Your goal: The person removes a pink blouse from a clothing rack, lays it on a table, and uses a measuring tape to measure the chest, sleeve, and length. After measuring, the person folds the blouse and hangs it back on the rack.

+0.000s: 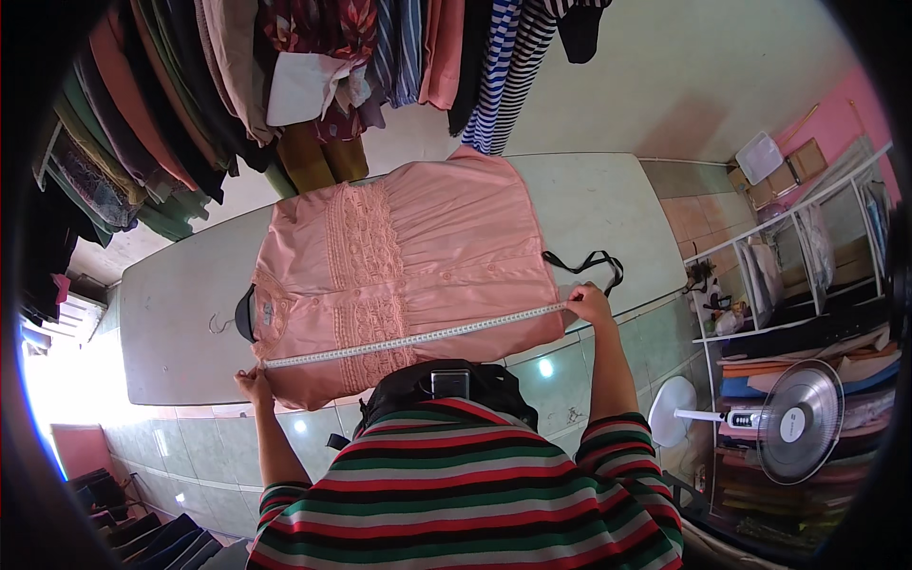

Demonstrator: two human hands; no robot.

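A pink button-front blouse (470,221) with lace bands lies spread on a white table, its collar to the left and its hem to the right. A black clothes hanger (245,313) with a metal hook is inside its neck. Stretched along the near side of the blouse is a white measuring tape (427,335). My left hand (254,385) pinches one end by the collar and shoulder. Beyond the hem, my right hand (590,303) grips the tape near the table's front edge. Close to that hand a black strap (588,262) lies looped on the table.
The white table (178,313) has a rounded edge. Many garments (157,107) hang from racks behind it. To the right stand a white pedestal fan (791,424) and a white metal shelf (755,242) with folded cloth. Pale tiles (214,456) cover the floor.
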